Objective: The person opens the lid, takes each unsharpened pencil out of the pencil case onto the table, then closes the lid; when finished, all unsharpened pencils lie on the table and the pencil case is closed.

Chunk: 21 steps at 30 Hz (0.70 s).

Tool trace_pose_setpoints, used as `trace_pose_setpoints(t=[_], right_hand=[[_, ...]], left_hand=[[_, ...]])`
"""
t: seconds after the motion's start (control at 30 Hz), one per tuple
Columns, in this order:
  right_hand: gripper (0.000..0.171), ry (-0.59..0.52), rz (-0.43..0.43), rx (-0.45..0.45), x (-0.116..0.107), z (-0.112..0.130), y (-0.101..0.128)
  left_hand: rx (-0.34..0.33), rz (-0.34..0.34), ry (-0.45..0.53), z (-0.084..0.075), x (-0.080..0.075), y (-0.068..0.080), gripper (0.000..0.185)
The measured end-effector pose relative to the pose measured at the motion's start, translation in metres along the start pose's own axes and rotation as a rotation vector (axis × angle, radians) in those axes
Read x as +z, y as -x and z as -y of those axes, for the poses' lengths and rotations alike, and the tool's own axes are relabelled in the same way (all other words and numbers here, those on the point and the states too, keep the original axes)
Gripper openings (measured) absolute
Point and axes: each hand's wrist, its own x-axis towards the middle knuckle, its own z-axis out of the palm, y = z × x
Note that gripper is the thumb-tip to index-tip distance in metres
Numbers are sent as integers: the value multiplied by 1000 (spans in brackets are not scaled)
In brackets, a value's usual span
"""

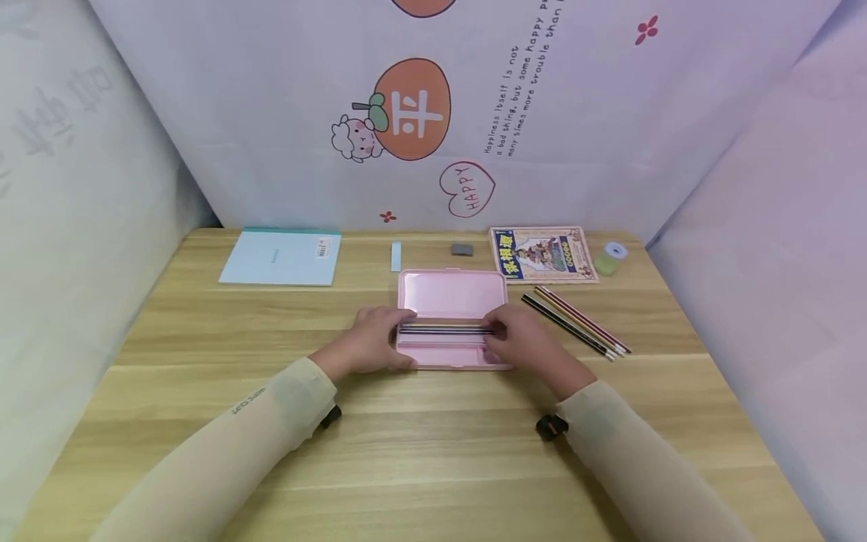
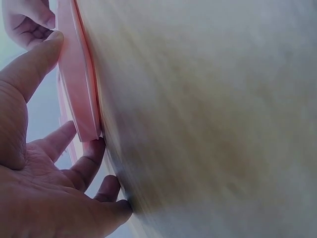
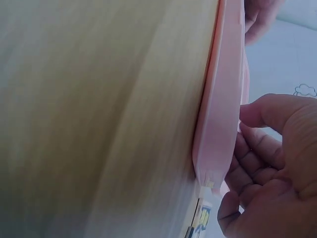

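One pink case [image 1: 451, 293] open on desk [image 1: 433, 452], centre. Left hand [image 1: 371, 342] and right hand [image 1: 520, 340] each pinch one end of pencils [image 1: 443, 330] over tray; count unclear. Four more pencils [image 1: 576, 320] right. One notebook [image 1: 281, 257], one eraser [image 1: 462, 249], one tape [image 1: 612, 257].

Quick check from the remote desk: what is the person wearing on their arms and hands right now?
Both hands are bare: left hand, right hand. Each forearm is covered to the wrist by a snug pale beige sleeve; the left one carries small dark lettering, too small to read surely. A small black device sits under the right wrist, and another under the left.
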Motion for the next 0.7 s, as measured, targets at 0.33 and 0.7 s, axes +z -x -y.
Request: trace_pose_setpoints(t=[0.33, 0.7], right_hand=[[26, 13, 65, 11, 5, 3, 1], [15, -25, 98, 9, 6, 4, 0]], left_hand=[[25, -7, -12, 1, 2, -2, 92], [-4, -11, -4, 2, 4, -1, 93]])
